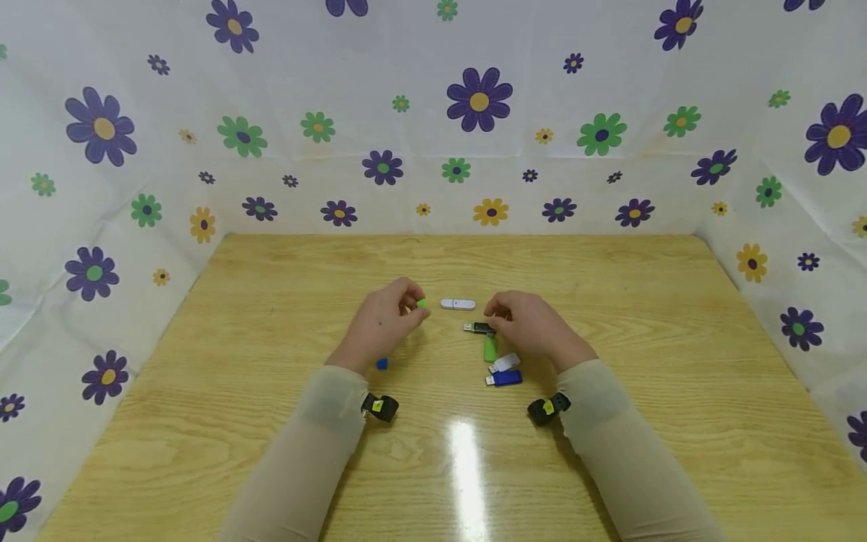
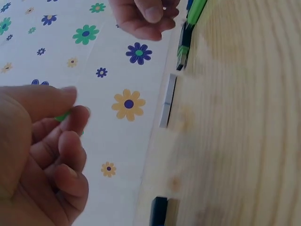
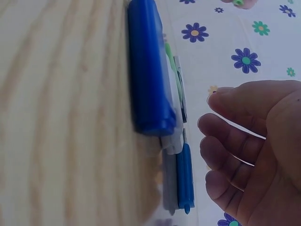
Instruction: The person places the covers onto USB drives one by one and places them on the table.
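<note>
Thumb and fingertips of my left hand (image 1: 382,320) pinch a small green cap (image 1: 421,303), mostly hidden by the fingers, above the table. Just right of it lies a capped white USB stick (image 1: 457,304). My right hand (image 1: 528,322) hovers by a black USB stick (image 1: 479,328); in the right wrist view its fingers (image 3: 225,153) are loosely bent with nothing between them. Below the black stick lie a green USB stick (image 1: 490,349), a white one (image 1: 505,363) and a blue one (image 1: 508,378), metal plugs showing on the white and blue ones.
A small blue cap (image 1: 382,363) lies beside my left wrist. The wooden table (image 1: 609,467) is bordered by a white flowered cloth (image 1: 420,90) at the back and sides. Light glares off the table's front middle. Black straps (image 1: 381,407) circle both wrists.
</note>
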